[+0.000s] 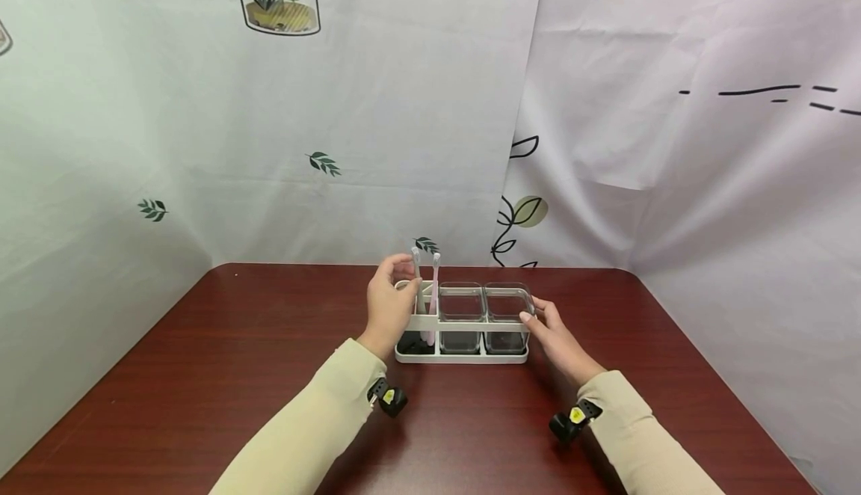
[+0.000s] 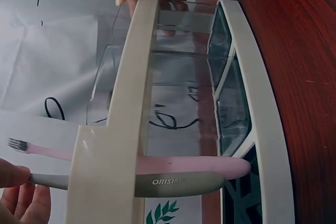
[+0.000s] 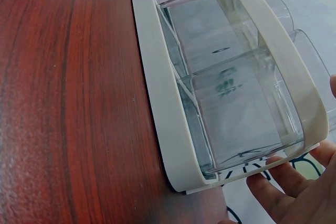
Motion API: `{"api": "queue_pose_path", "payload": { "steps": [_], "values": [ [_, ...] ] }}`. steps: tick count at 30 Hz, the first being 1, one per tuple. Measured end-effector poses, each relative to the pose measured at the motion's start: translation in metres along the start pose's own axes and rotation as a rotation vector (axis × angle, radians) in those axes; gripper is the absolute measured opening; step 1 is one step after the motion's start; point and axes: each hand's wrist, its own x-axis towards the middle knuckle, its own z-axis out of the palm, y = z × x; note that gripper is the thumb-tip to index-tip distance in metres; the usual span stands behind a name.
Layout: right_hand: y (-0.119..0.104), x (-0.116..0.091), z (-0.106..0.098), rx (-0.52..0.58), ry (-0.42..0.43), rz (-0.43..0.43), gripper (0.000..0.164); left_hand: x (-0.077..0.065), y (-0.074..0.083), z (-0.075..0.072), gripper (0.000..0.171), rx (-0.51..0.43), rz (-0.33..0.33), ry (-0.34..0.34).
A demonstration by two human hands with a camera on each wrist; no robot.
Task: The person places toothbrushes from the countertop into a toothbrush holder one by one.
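A white toothbrush holder (image 1: pixel 464 359) stands on the table, an upper rail above a base. At its left end my left hand (image 1: pixel 390 302) pinches a grey toothbrush (image 2: pixel 178 184) near its head, between thumb and fingers. The handle hangs down through the rail, its lower end close to the base. Beside it leans a pink toothbrush (image 2: pixel 215 165), bristles up, in the same compartment. Two clear cups (image 1: pixel 461 303) fill the other compartments. My right hand (image 1: pixel 558 336) grips the holder's right end, thumb in front by the right cup's rim and fingers around the side.
The dark red wooden table (image 1: pixel 202 405) carries the holder near its far edge. Behind and to both sides hangs a pale printed cloth (image 1: pixel 403 106). A black device (image 1: pixel 390 398) is strapped to each wrist over cream sleeves.
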Motion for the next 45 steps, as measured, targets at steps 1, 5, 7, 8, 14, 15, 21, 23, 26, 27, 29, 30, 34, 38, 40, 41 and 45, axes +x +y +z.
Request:
{"api": "queue_pose_path", "payload": {
  "steps": [1, 5, 7, 8, 14, 15, 21, 23, 26, 27, 29, 30, 34, 38, 40, 41, 45],
  "values": [
    [0.0, 0.0, 0.0, -0.003, 0.001, 0.002, 0.06, 0.0, 0.0, 0.0, 0.034, 0.0, -0.001, 0.0],
    [0.001, 0.001, 0.0, -0.003, 0.005, 0.0, 0.059, -0.001, -0.001, 0.001, 0.033, 0.02, -0.011, 0.006],
    [0.001, 0.001, 0.001, 0.002, 0.008, -0.005, 0.058, -0.002, -0.002, 0.002, 0.032, 0.035, -0.012, 0.008],
    [0.001, 0.001, 0.001, 0.005, 0.009, -0.007, 0.058, -0.002, -0.002, 0.002, 0.032, 0.044, -0.012, 0.009],
    [0.002, 0.001, 0.001, 0.011, 0.014, -0.009, 0.058, -0.003, -0.004, 0.002, 0.031, 0.075, -0.015, 0.001],
    [0.002, 0.002, 0.001, 0.011, 0.014, -0.009, 0.058, -0.003, -0.005, 0.002, 0.031, 0.075, -0.017, -0.001],
    [0.002, 0.002, 0.001, 0.009, 0.018, -0.009, 0.057, -0.004, -0.007, 0.002, 0.031, 0.081, -0.023, -0.015],
    [0.002, 0.001, 0.001, 0.006, 0.018, -0.009, 0.058, -0.004, -0.007, 0.002, 0.03, 0.091, -0.029, -0.022],
    [0.001, 0.001, 0.001, 0.003, 0.013, -0.008, 0.058, -0.005, -0.009, 0.002, 0.03, 0.104, -0.038, -0.03],
    [0.001, 0.001, 0.001, 0.002, 0.012, -0.008, 0.059, -0.005, -0.009, 0.002, 0.03, 0.107, -0.04, -0.031],
    [0.001, 0.0, 0.001, 0.001, 0.009, -0.006, 0.059, -0.004, -0.01, 0.002, 0.03, 0.113, -0.041, -0.036],
    [0.001, 0.0, 0.001, 0.001, 0.008, -0.006, 0.059, -0.004, -0.011, 0.002, 0.03, 0.118, -0.038, -0.037],
    [0.0, 0.0, 0.001, -0.005, 0.011, -0.004, 0.059, -0.003, -0.01, 0.003, 0.029, 0.133, -0.034, -0.043],
    [0.0, -0.001, 0.001, -0.01, 0.009, 0.0, 0.058, -0.002, -0.01, 0.003, 0.028, 0.14, -0.036, -0.047],
    [0.0, -0.001, 0.001, -0.01, 0.01, -0.002, 0.057, -0.002, -0.011, 0.003, 0.027, 0.144, -0.039, -0.048],
    [0.0, -0.001, 0.001, -0.01, 0.011, -0.003, 0.057, -0.001, -0.012, 0.003, 0.027, 0.145, -0.042, -0.047],
    [0.001, -0.001, 0.002, -0.006, 0.016, -0.012, 0.057, 0.0, -0.011, 0.004, 0.026, 0.155, -0.053, -0.043]
  ]
}}
